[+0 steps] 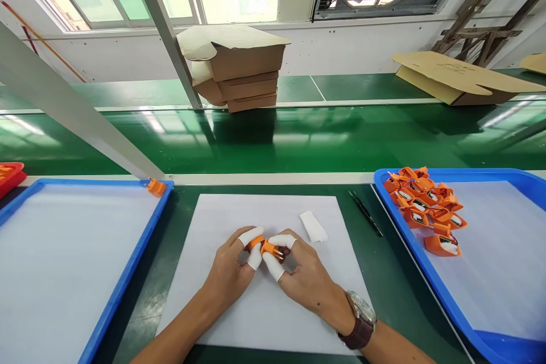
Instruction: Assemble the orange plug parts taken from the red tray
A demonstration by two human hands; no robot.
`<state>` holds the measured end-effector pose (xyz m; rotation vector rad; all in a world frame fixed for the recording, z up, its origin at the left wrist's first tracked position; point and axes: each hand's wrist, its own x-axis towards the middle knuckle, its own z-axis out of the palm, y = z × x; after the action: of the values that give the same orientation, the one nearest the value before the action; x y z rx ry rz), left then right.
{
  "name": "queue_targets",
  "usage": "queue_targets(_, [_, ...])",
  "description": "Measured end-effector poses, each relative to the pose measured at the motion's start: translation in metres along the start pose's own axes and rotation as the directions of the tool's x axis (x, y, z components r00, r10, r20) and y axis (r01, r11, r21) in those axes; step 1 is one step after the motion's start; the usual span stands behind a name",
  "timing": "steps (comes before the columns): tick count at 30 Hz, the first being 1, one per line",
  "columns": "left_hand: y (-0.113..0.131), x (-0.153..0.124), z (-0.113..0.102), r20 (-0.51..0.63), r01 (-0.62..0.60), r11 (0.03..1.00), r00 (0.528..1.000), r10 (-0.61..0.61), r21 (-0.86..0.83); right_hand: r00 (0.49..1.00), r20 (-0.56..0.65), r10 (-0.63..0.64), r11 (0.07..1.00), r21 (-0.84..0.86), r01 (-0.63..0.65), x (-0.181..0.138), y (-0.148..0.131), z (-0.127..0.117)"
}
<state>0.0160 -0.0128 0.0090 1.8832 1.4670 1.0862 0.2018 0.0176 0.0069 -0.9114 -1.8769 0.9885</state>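
Over a white sheet (239, 318), both hands meet on one small orange plastic part (268, 247). My left hand (232, 267) pinches its left end between a thumb and forefinger that wear white finger cots. My right hand (301, 273), also in white finger cots and with a watch (362, 314) at the wrist, grips the right end, where small metallic prongs show. Fingers cover much of the part, so its exact kind is unclear. A folded white piece (313, 226) lies on the sheet beyond my right hand.
At right, a blue tray (458, 327) holds several orange parts (422, 199). A black pen (365, 213) lies beside it. At left, another blue tray (128, 276) has one orange piece (156, 187) at its corner. Cardboard boxes (249, 62) stand behind; a slanted metal post (85, 108) rises at left.
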Motion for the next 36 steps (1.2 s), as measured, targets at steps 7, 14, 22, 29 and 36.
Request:
queue_targets(7, [-0.002,-0.001,-0.01,0.215,0.041,0.998,0.975,-0.051,0.049,0.992,0.002,0.125,0.992,0.01,-0.125,0.003,0.004,-0.004])
queue_targets(14, [-0.017,0.001,-0.002,0.063,-0.248,0.941,0.969,0.24,0.232,0.994,0.074,0.081,0.996,-0.028,-0.08,0.005,0.002,-0.008])
queue_targets(22, [-0.021,0.0,0.003,0.045,-0.286,0.929,0.958,0.284,0.236,0.978,0.176,0.11,0.993,-0.067,-0.1,0.006,0.001,-0.01])
queue_targets(29, [-0.023,0.001,0.009,0.007,-0.293,0.936,0.955,0.298,0.195,0.963,0.185,0.195,0.98,0.011,-0.2,0.008,0.004,-0.007])
queue_targets(36, [-0.022,-0.001,0.008,0.023,-0.273,0.939,0.961,0.274,0.207,0.955,0.203,0.215,0.958,0.144,-0.246,0.011,0.011,-0.005])
